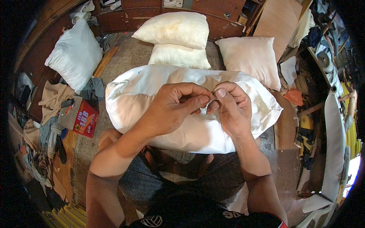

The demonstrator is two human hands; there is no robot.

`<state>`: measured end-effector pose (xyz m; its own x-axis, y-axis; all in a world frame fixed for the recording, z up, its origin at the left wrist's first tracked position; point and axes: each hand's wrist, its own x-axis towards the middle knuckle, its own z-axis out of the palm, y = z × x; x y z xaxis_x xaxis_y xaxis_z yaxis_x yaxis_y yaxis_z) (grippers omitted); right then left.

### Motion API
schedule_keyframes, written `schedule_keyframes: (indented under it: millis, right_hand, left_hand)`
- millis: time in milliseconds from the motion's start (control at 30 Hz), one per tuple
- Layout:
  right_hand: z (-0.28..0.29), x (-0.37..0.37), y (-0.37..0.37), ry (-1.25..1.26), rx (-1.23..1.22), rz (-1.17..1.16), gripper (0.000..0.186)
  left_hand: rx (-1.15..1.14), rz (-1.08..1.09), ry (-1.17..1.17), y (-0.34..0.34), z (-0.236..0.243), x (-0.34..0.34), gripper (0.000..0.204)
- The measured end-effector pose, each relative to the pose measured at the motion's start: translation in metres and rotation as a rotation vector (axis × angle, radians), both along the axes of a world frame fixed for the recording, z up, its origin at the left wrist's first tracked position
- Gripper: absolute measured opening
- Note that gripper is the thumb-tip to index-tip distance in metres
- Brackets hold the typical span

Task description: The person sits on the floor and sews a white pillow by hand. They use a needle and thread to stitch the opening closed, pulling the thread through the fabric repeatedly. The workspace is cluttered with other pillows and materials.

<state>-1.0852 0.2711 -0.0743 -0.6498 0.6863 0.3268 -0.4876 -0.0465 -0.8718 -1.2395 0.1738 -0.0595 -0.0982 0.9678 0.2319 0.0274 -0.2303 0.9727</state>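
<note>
My left hand (178, 104) and my right hand (232, 108) meet above a long white fabric cushion (133, 98), both closed in pinches. Between their fingertips is a thin thread (221, 118), which hangs down from my right fingers toward the cushion, with what looks like a small curved needle (212, 99); which fingertips grip the needle is hard to make out. The cushion lies crosswise in front of my bent legs, its fabric loose and folded at the right end.
Two stacked white pillows (170, 28) lie beyond the cushion, another (247, 60) at right, one (74, 57) at left. A red-and-grey printed bag (87, 121) and cloth scraps (53, 95) lie left. Wooden boards (275, 26), rolls and offcuts (329, 140) crowd the right.
</note>
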Motion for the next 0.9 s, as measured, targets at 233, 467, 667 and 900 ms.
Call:
schedule_keyframes:
  millis: [233,467,667,900]
  right_hand:
    - [-0.0008,0.0000,0.0017,0.006,0.001,0.012,0.016]
    - [0.0005,0.0001,0.0005,0.005,-0.007,0.010,0.016]
    - [0.0006,0.0003,-0.0002,-0.004,-0.002,0.003,0.017]
    - [-0.0006,0.0010,0.0019,-0.006,-0.004,0.031,0.017]
  left_hand:
    - [-0.005,0.003,-0.034,-0.0004,-0.0003,0.0002,0.019]
    - [-0.009,-0.001,-0.029,-0.0008,0.0013,0.0003,0.019]
    - [0.000,-0.008,-0.033,-0.0005,0.0004,0.0001,0.019]
    - [-0.018,-0.002,-0.043,-0.0011,0.0009,0.0004,0.019]
